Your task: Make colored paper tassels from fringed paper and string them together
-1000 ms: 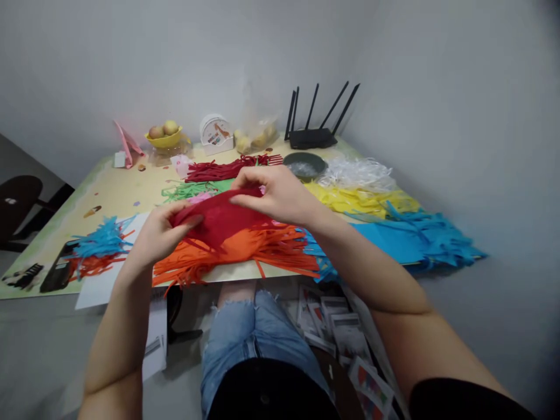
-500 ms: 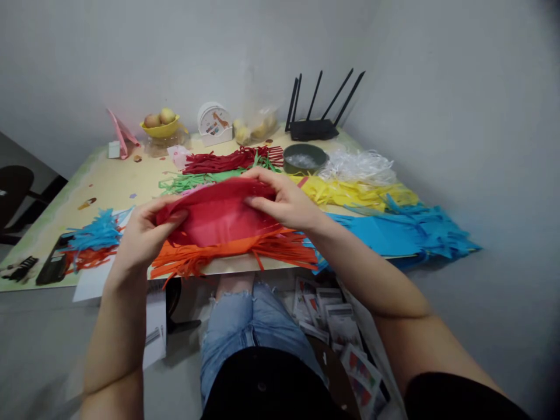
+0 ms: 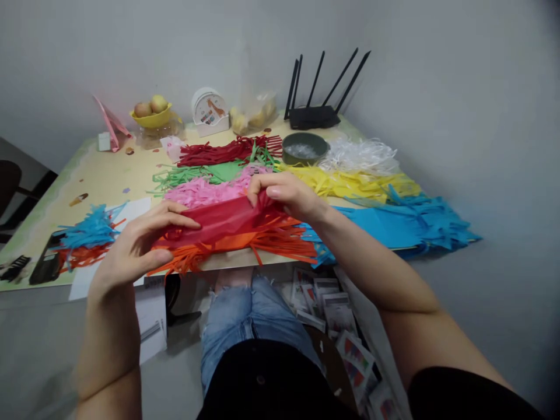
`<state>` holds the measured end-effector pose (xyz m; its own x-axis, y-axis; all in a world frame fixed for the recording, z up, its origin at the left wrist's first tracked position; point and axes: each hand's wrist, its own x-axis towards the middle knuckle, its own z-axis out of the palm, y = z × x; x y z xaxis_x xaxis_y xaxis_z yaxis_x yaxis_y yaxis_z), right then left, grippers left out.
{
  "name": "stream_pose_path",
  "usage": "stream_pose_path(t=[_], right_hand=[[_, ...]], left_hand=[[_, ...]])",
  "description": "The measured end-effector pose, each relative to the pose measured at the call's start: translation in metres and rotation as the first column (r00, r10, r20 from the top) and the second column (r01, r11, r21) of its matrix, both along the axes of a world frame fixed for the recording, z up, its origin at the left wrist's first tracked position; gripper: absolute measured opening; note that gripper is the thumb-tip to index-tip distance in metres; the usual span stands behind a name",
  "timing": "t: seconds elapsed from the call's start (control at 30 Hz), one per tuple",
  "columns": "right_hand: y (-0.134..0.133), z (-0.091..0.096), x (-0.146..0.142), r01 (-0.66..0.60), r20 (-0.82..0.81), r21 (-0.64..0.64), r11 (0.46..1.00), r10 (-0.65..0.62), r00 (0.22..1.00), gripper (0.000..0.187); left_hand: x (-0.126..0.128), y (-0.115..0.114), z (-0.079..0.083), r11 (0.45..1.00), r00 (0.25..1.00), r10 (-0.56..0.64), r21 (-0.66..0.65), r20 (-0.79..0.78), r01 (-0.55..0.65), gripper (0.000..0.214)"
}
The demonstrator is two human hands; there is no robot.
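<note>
A red sheet of tissue paper (image 3: 214, 221) is stretched low above the orange fringed paper (image 3: 280, 240) near the table's front edge. My right hand (image 3: 291, 195) pinches its bunched far right end. At the left end, the fingers of my left hand (image 3: 131, 245) lie along the sheet, with the thumb spread apart from them below. Just behind the sheet is pink fringed paper (image 3: 192, 192). Farther back lie green fringed paper (image 3: 196, 173) and dark red fringed paper (image 3: 219, 153).
Blue fringed paper (image 3: 376, 227) and yellow fringed paper (image 3: 345, 182) lie to the right, with white strips (image 3: 363, 156) behind. A green round container (image 3: 305, 147) and a black router (image 3: 314, 117) stand at the back. On the left are a phone (image 3: 46, 265) and blue strips (image 3: 90, 226).
The red tissue sheet has been lowered and narrowed into a band. My left thumb has come away from it. My right hand has gathered its end, and the pink fringe shows more.
</note>
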<state>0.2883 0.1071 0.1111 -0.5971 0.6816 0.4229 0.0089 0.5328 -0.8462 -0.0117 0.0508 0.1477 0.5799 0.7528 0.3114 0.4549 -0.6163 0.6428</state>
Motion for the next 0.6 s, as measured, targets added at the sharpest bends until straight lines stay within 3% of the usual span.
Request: stream_pose_path(t=[0.07, 0.13, 0.23, 0.3, 0.37, 0.43, 0.53, 0.6], right_hand=[[-0.002, 0.001, -0.003, 0.038, 0.061, 0.008, 0.999, -0.039, 0.997, 0.038], [-0.006, 0.003, -0.007, 0.094, 0.132, 0.097, 0.991, -0.106, 0.986, 0.039], [-0.013, 0.005, -0.005, 0.140, 0.211, 0.285, 0.948, -0.205, 0.956, 0.020], [-0.019, 0.006, 0.002, 0.140, 0.277, 0.340, 0.930, -0.241, 0.930, 0.008], [-0.024, 0.009, 0.011, 0.125, 0.369, 0.359, 0.925, -0.264, 0.891, 0.031], [-0.029, 0.016, 0.018, 0.125, 0.425, 0.404, 0.906, -0.307, 0.852, 0.042], [-0.030, 0.025, 0.012, 0.116, 0.380, 0.479, 0.870, -0.325, 0.866, 0.049], [-0.025, 0.028, 0.000, 0.045, 0.384, 0.470, 0.882, -0.250, 0.889, 0.043]], left_hand=[[0.007, 0.000, -0.002, 0.993, 0.993, 0.112, 0.027, -0.026, -0.112, 0.023], [0.013, 0.000, -0.007, 0.976, 0.976, 0.213, 0.060, -0.045, -0.210, 0.021], [0.015, -0.001, -0.015, 0.958, 0.961, 0.274, 0.100, -0.032, -0.270, 0.018], [0.014, -0.003, -0.019, 0.945, 0.951, 0.309, 0.110, -0.006, -0.307, 0.018], [0.012, -0.005, -0.020, 0.931, 0.937, 0.349, 0.121, -0.026, -0.344, 0.034], [0.015, -0.007, -0.019, 0.920, 0.920, 0.378, 0.153, -0.105, -0.360, 0.040], [0.023, -0.011, -0.014, 0.919, 0.904, 0.373, 0.216, -0.210, -0.329, 0.037], [0.028, -0.014, -0.010, 0.930, 0.910, 0.340, 0.225, -0.235, -0.290, 0.039]])
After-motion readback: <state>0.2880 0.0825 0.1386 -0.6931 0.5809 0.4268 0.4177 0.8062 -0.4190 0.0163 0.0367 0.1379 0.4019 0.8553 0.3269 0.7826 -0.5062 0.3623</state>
